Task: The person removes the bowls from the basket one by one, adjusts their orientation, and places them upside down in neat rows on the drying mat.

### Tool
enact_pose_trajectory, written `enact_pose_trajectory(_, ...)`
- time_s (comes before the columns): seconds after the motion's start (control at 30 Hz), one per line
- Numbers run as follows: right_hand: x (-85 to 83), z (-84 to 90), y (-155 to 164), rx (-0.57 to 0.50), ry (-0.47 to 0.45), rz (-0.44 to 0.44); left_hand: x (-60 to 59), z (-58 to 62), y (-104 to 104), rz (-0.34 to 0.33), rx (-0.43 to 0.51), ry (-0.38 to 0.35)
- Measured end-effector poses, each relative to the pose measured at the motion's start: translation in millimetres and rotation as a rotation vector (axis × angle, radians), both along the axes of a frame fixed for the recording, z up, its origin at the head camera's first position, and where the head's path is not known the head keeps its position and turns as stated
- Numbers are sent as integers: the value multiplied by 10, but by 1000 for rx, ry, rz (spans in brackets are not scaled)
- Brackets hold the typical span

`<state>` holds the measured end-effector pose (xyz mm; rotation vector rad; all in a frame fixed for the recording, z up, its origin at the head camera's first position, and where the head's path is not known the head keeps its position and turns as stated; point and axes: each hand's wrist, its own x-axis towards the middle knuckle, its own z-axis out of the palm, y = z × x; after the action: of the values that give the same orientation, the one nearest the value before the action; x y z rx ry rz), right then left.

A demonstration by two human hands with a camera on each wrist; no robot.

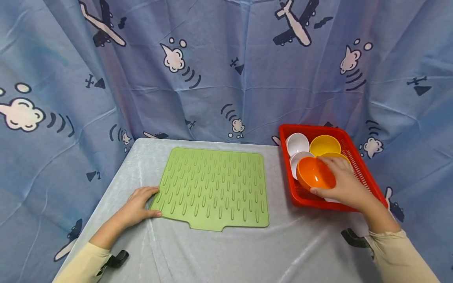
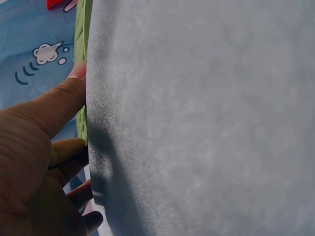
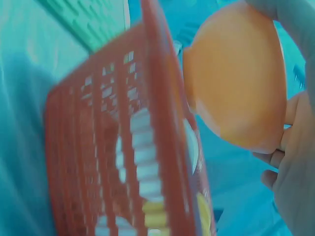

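With fingers over the rim and thumb at the near side, my right hand (image 1: 345, 182) grips an orange bowl (image 1: 315, 175) above a red plastic basket (image 1: 297, 201). The bowl's mouth tilts toward the head camera; in the right wrist view its side and foot show above the basket's rim. White bowls (image 1: 297, 143) and yellow bowls (image 1: 325, 144) sit in the basket, partly hidden behind the orange one. On the left, my left hand (image 1: 136, 208) touches the near left corner of a flat green ridged mat (image 1: 212, 184), thumb and forefinger spread along its edges.
A table (image 1: 247, 255) covered in pale grey cloth carries the mat and basket. Behind it hangs a blue curtain (image 1: 212, 70) printed with planes and clouds. Black straps (image 1: 118, 259) are worn over both cream sleeves.
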<state>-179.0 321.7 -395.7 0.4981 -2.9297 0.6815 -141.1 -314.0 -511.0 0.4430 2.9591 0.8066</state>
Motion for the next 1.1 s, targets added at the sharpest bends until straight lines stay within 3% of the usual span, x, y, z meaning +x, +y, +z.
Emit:
enact_pose_trajectory(0.4, 121, -37, -626, -100, 118, 110, -9, 18, -14, 0, -13, -29)
enact_pose_trajectory(0.77, 273, -229, -1119, -75, 145, 179, 6, 214, 64, -11, -44, -28)
enact_pose_trajectory(1.1, 391, -353, -1410, -69, 190, 225, -58, 531, 609, -19, 200, -85)
